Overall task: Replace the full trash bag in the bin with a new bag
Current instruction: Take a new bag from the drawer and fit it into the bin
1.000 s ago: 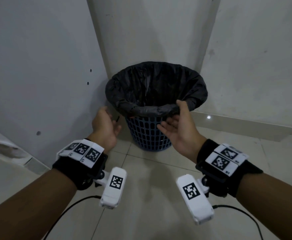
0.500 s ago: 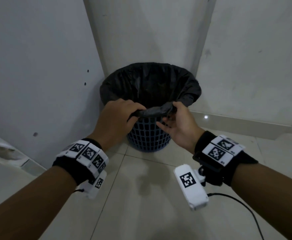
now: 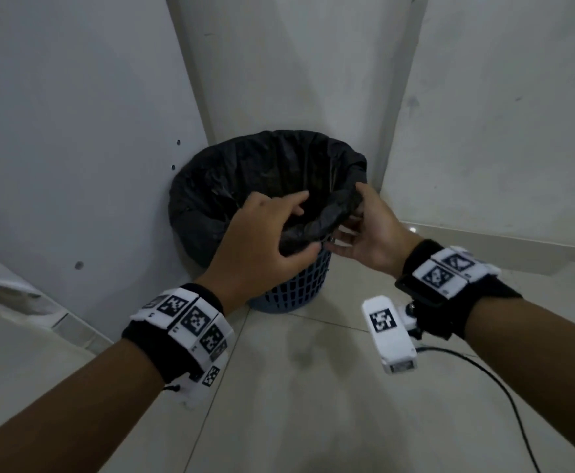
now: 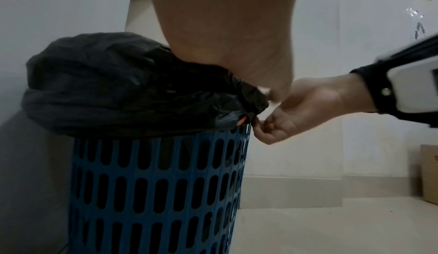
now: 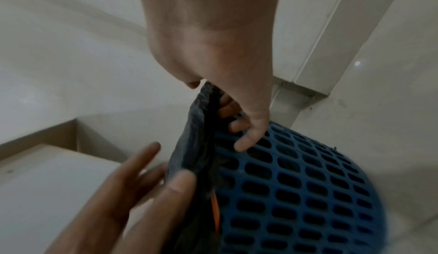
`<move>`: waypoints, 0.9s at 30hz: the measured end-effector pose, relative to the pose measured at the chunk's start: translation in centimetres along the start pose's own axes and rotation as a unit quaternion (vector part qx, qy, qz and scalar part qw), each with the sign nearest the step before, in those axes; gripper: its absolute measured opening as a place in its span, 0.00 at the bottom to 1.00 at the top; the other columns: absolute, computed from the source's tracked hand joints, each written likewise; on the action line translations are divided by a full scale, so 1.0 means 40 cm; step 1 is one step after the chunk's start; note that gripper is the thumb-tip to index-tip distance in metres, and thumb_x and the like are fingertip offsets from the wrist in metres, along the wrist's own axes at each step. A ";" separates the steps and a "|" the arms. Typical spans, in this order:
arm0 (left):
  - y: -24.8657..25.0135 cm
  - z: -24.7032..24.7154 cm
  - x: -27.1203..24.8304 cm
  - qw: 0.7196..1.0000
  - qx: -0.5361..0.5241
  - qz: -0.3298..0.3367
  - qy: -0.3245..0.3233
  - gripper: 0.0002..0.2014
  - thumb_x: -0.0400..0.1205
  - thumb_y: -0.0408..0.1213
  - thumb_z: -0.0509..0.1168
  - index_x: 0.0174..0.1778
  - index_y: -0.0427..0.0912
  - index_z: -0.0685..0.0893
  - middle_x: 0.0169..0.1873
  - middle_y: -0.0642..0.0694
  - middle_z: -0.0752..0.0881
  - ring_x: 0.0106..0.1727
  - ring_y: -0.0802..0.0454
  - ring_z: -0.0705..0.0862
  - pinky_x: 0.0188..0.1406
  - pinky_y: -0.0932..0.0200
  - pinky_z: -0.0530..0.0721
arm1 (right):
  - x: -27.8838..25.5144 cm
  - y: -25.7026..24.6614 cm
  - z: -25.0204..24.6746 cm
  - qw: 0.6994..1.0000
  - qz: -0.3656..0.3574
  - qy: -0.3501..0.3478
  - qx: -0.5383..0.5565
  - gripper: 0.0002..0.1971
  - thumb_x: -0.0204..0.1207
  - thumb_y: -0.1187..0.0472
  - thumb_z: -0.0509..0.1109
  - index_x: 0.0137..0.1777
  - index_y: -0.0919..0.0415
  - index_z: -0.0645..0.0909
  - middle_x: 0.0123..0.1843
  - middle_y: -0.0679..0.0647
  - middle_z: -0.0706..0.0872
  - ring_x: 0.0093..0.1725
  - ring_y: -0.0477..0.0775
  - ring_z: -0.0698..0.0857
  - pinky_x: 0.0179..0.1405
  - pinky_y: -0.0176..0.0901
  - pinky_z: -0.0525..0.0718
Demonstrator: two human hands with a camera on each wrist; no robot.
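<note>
Count: two hands, one bin, one bag seen, one trailing cable.

Nearest in the head view are the two forearms, each with a black wristband carrying white marker tiles and a white camera unit. A black cable (image 3: 504, 384) runs over the tiled floor (image 3: 296, 404) below the right wrist.

Beyond them, the left hand (image 3: 262, 247) is curled over the near lip of the black trash bag (image 3: 211, 199), thumb under the gathered fold, index finger reaching forward. The right hand (image 3: 371, 230) pinches the same fold from the right, thumb on top, fingers beneath. The hands are close together but apart, both clamped on the bag.

The bag sits in the blue slotted bin (image 3: 296, 288), its edge folded over the rim. The bin stands on the floor in the wall corner.

Against half a second ago: the near edge of the bag has risen off the rim and bunched, and the left index finger has lifted.

The left wrist view alone shows the right hand's (image 4: 301, 112) palm from below and a cardboard box (image 4: 430, 173) at the far right. The right wrist view alone shows an orange strip (image 5: 215, 213) at the bag's (image 5: 196, 145) edge, the right fingers (image 5: 249, 138) lying on the bin's lattice (image 5: 308, 192), and the left hand's (image 5: 132, 198) thumb against the plastic.
</note>
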State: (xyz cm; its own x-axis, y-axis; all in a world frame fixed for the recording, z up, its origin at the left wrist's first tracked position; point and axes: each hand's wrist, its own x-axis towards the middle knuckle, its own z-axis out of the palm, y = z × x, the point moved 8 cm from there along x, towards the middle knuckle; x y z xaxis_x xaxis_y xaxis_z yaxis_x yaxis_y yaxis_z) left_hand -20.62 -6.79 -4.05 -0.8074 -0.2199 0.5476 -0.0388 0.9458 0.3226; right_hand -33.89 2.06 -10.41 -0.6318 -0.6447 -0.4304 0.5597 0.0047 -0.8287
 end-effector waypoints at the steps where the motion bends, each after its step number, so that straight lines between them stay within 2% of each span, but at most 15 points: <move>1: -0.004 -0.027 -0.012 0.999 -0.018 -0.023 0.042 0.29 0.79 0.52 0.71 0.75 0.47 0.78 0.58 0.55 0.84 0.62 0.50 0.76 0.59 0.56 0.77 | -0.014 0.023 -0.003 1.000 0.000 0.010 -0.001 0.25 0.83 0.37 0.58 0.67 0.56 0.79 0.51 0.54 0.83 0.53 0.56 0.83 0.54 0.55 0.87; 3: -0.029 -0.083 -0.055 0.985 -0.016 -0.086 0.147 0.20 0.80 0.47 0.69 0.68 0.50 0.80 0.56 0.58 0.83 0.61 0.50 0.76 0.60 0.51 0.75 | -0.049 0.068 -0.014 0.999 -0.007 0.047 0.007 0.24 0.84 0.38 0.57 0.67 0.56 0.75 0.49 0.53 0.81 0.50 0.55 0.82 0.59 0.57 0.87; 4: -0.051 -0.105 -0.085 0.971 -0.028 -0.130 0.197 0.16 0.81 0.45 0.68 0.64 0.51 0.79 0.54 0.57 0.82 0.59 0.48 0.77 0.59 0.47 0.76 | -0.064 0.094 -0.017 0.998 -0.006 0.064 0.015 0.22 0.85 0.39 0.56 0.64 0.56 0.74 0.47 0.53 0.78 0.47 0.54 0.80 0.61 0.59 0.86; 6: -0.114 -0.119 -0.146 0.926 -0.119 -0.223 0.279 0.11 0.81 0.42 0.67 0.56 0.53 0.74 0.50 0.51 0.79 0.53 0.44 0.79 0.57 0.37 0.79 | -0.089 0.144 -0.010 0.997 0.006 0.071 0.033 0.18 0.86 0.42 0.57 0.52 0.57 0.75 0.40 0.53 0.73 0.41 0.54 0.76 0.58 0.59 0.87; 7: -0.145 -0.113 -0.171 0.894 -0.181 -0.273 0.305 0.10 0.80 0.42 0.66 0.53 0.55 0.71 0.50 0.47 0.77 0.51 0.44 0.79 0.57 0.33 0.80 | -0.096 0.165 0.002 0.997 0.013 0.062 0.038 0.19 0.85 0.41 0.58 0.51 0.58 0.75 0.38 0.54 0.73 0.39 0.53 0.76 0.54 0.57 0.89; 9: -0.195 -0.076 -0.210 0.821 -0.279 -0.387 0.313 0.12 0.80 0.43 0.65 0.53 0.55 0.68 0.54 0.42 0.76 0.52 0.46 0.79 0.62 0.34 0.81 | -0.100 0.194 0.032 0.998 0.018 0.036 0.037 0.22 0.85 0.39 0.60 0.57 0.61 0.76 0.41 0.55 0.76 0.40 0.54 0.79 0.52 0.55 0.91; 11: -0.231 -0.033 -0.239 0.755 -0.324 -0.491 0.291 0.15 0.82 0.45 0.63 0.61 0.50 0.69 0.62 0.41 0.78 0.59 0.46 0.81 0.66 0.38 0.82 | -0.100 0.205 0.066 0.999 0.005 0.007 0.032 0.23 0.85 0.41 0.61 0.61 0.63 0.78 0.45 0.56 0.79 0.44 0.54 0.82 0.55 0.54 0.91; 13: -0.249 0.008 -0.255 0.701 -0.365 -0.556 0.258 0.20 0.84 0.49 0.60 0.70 0.47 0.72 0.67 0.43 0.80 0.62 0.46 0.83 0.60 0.44 0.86 | -0.102 0.203 0.092 1.000 -0.014 -0.012 0.025 0.20 0.86 0.46 0.62 0.61 0.65 0.79 0.48 0.57 0.82 0.47 0.53 0.84 0.57 0.51 0.90; 15: -0.235 0.041 -0.244 0.656 -0.439 -0.569 0.230 0.21 0.89 0.50 0.54 0.75 0.48 0.75 0.66 0.48 0.83 0.59 0.50 0.84 0.49 0.53 0.86 | -0.100 0.201 0.106 1.000 -0.023 -0.014 0.014 0.16 0.86 0.50 0.63 0.58 0.64 0.79 0.52 0.57 0.84 0.50 0.53 0.85 0.59 0.49 0.89; 18: -0.194 0.069 -0.231 0.581 -0.542 -0.562 0.230 0.23 0.92 0.49 0.50 0.82 0.47 0.71 0.71 0.47 0.80 0.61 0.51 0.84 0.51 0.56 0.85 | -0.092 0.208 0.115 1.000 -0.023 -0.012 0.007 0.17 0.85 0.54 0.67 0.62 0.68 0.78 0.53 0.57 0.85 0.48 0.51 0.87 0.56 0.46 0.90; 19: -0.189 0.076 -0.230 0.566 -0.558 -0.561 0.231 0.23 0.93 0.47 0.49 0.82 0.45 0.70 0.74 0.46 0.79 0.63 0.49 0.83 0.54 0.55 0.84 | -0.087 0.215 0.115 1.000 -0.015 -0.010 -0.003 0.18 0.84 0.55 0.69 0.63 0.69 0.78 0.51 0.57 0.85 0.47 0.51 0.87 0.54 0.45 0.91; 21: -0.188 0.089 -0.232 0.557 -0.567 -0.568 0.214 0.21 0.93 0.41 0.50 0.82 0.42 0.71 0.75 0.42 0.79 0.66 0.47 0.82 0.57 0.55 0.84 | -0.083 0.234 0.121 0.999 0.009 -0.015 -0.027 0.15 0.82 0.57 0.72 0.59 0.70 0.80 0.47 0.55 0.84 0.44 0.51 0.86 0.52 0.45 0.91; 23: -0.200 0.105 -0.237 0.559 -0.557 -0.584 0.192 0.19 0.92 0.37 0.54 0.79 0.38 0.74 0.73 0.39 0.80 0.62 0.47 0.83 0.50 0.57 0.86 | -0.082 0.243 0.131 0.998 0.033 -0.021 -0.041 0.11 0.83 0.57 0.70 0.52 0.66 0.81 0.45 0.55 0.83 0.44 0.53 0.85 0.53 0.47 0.91; 25: -0.210 0.120 -0.238 0.552 -0.554 -0.597 0.179 0.18 0.91 0.36 0.57 0.75 0.37 0.77 0.68 0.37 0.83 0.54 0.49 0.86 0.40 0.58 0.88 | -0.081 0.239 0.147 0.998 0.044 -0.031 -0.042 0.10 0.85 0.56 0.68 0.54 0.64 0.82 0.46 0.56 0.84 0.45 0.54 0.85 0.53 0.47 0.90; 27: -0.219 0.131 -0.234 0.546 -0.560 -0.600 0.168 0.17 0.90 0.35 0.58 0.74 0.36 0.79 0.66 0.37 0.85 0.51 0.49 0.87 0.34 0.59 0.88 | -0.074 0.230 0.160 0.998 0.038 -0.035 -0.037 0.10 0.86 0.57 0.66 0.56 0.64 0.82 0.45 0.56 0.86 0.44 0.52 0.86 0.52 0.46 0.89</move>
State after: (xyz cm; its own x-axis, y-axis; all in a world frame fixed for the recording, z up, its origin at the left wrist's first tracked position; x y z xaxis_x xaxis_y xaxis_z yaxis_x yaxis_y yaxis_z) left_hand -15.81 -11.76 -16.04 -0.4354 -0.7300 -0.5268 0.1146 -0.6253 0.7719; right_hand -23.44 -0.86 -14.46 -0.5484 -0.6917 -0.4699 0.5625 0.1106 -0.8193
